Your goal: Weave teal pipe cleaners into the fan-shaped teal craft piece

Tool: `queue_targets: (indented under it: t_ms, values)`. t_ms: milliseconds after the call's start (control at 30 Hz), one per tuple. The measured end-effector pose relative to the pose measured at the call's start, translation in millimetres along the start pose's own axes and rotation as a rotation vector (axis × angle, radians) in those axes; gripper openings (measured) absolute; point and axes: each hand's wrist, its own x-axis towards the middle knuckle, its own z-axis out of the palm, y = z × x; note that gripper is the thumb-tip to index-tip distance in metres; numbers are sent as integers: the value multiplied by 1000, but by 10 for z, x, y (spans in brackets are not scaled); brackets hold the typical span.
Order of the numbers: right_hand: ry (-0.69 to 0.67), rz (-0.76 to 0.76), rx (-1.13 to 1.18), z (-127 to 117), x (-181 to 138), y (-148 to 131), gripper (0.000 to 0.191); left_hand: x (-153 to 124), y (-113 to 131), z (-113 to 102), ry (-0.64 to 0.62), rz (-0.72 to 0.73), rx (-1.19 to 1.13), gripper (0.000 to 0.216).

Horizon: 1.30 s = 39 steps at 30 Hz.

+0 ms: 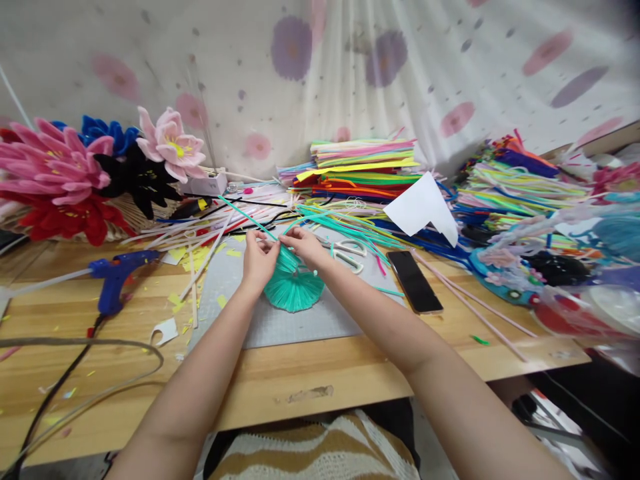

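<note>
Above the grey cutting mat (pixel 230 330), my left hand (pixel 260 259) pinches a teal pipe cleaner (pixel 247 217) whose long end sticks up to the left. My right hand (pixel 306 248) is closed beside it, its fingertips on the same teal stems where they meet. Below the fingers hangs a round, pleated teal pipe-cleaner piece (pixel 294 293), fanned out like a skirt. The fingers partly hide where the stems join it. Behind my right hand lie scissors (pixel 350 257) with pale handles, and loose teal pipe cleaners (pixel 345 227) spread out beyond.
A blue glue gun (pixel 114 277) with its cord lies left, near fuzzy flowers (pixel 173 143). A phone (pixel 414 281) rests right of the mat. Bundles of coloured pipe cleaners (pixel 363 163) are stacked at the back, near white paper (pixel 423 210). Yellow scraps (pixel 200 257) litter the wooden table (pixel 280 380).
</note>
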Motion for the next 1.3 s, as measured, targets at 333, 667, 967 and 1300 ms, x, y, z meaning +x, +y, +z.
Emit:
queue_targets:
  t_ms: [333,667,967,1300]
  values:
    - [80,-189,-21,26,-14,-10,25,-15,51,4,-24,78,-30,22]
    - [-171,-198,-125,-54,1,-209,34,24,125,-25,-54,29,-82,21]
    - [-236,-571,-763,-181,211,-262,15,55,190,-55,-32,25,-205,21]
    - [-241,-609,-1265,-139,-136,-589,21,124,-30,-62,86,66,19,18]
